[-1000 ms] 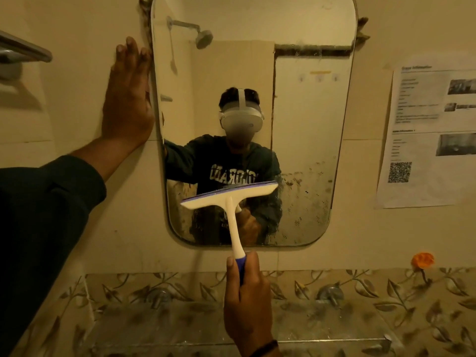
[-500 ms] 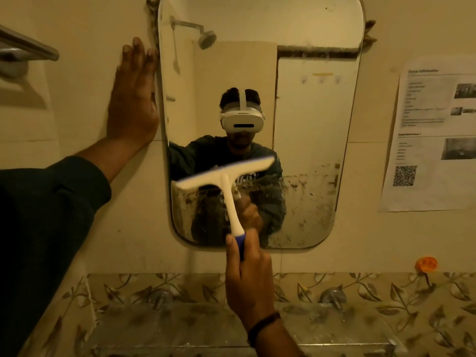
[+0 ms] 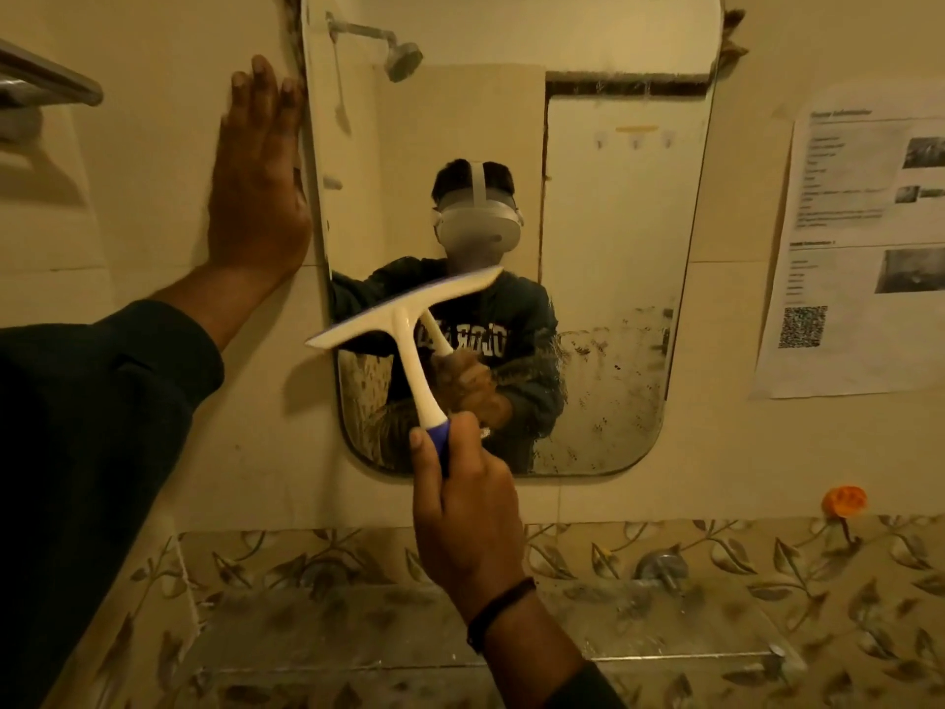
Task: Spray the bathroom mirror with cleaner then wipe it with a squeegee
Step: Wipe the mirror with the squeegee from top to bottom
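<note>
A tall rounded mirror (image 3: pixel 619 278) hangs on the beige wall, its lower part speckled with dark spots. My right hand (image 3: pixel 463 509) grips the blue handle end of a white squeegee (image 3: pixel 404 319). The blade is tilted, its left end lower, and lies across the mirror's lower left area. My left hand (image 3: pixel 255 191) rests flat on the wall, fingers spread, touching the mirror's left edge. No spray bottle is in view.
A glass shelf (image 3: pixel 639 631) on metal brackets runs below the mirror, in front of leaf-patterned tiles. Printed sheets (image 3: pixel 864 237) are stuck to the wall on the right. A metal rail (image 3: pixel 46 79) is at upper left. An orange flower (image 3: pixel 844 499) sits at right.
My right hand has lifted the squeegee up the mirror and swung its blade so the left end drops and reaches the mirror's left edge. My left hand stays on the wall.
</note>
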Demonstrator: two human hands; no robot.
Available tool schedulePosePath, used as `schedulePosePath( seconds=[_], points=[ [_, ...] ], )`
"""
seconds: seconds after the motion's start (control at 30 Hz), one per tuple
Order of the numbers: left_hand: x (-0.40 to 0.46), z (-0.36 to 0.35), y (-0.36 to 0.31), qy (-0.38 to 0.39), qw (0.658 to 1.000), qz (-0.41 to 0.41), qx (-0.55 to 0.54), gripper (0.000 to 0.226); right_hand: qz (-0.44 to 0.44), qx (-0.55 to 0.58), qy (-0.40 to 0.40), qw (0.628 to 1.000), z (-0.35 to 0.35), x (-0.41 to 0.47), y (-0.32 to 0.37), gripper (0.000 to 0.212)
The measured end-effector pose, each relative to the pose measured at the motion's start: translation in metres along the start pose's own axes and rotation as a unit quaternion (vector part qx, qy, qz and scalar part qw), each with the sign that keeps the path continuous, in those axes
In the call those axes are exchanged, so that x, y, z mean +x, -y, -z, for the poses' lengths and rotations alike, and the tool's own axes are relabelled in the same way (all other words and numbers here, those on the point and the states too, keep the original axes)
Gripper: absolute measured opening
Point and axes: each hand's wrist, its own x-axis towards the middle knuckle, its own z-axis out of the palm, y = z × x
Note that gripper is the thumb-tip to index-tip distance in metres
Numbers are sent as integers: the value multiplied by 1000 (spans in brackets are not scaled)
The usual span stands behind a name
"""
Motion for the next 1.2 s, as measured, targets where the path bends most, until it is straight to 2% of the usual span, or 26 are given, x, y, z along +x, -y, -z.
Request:
schedulePosePath(
  seconds=[0.2,0.4,0.53,0.73,1.07,1.2],
  points=[
    [-1,2,2,7,1000,-2,-9,57,-28,-54,36,997,-2,-43,-35,27],
    [1,2,0,6,1000,0,-3,56,-67,-59,49,995,8,-81,-50,41],
    [0,-1,1,4,1000,2,0,56,-43,-25,19,999,0,-54,-29,32],
    [0,-1,4,4,1000,-6,0,55,11,-57,44,997,-13,-24,-14,17],
    [-1,-1,2,2,1000,-5,12,54,3,-118,90,989,28,-66,-66,27],
    [-1,0,0,5,1000,0,9,55,1,-112,96,989,34,-60,-61,22]
  ],
)
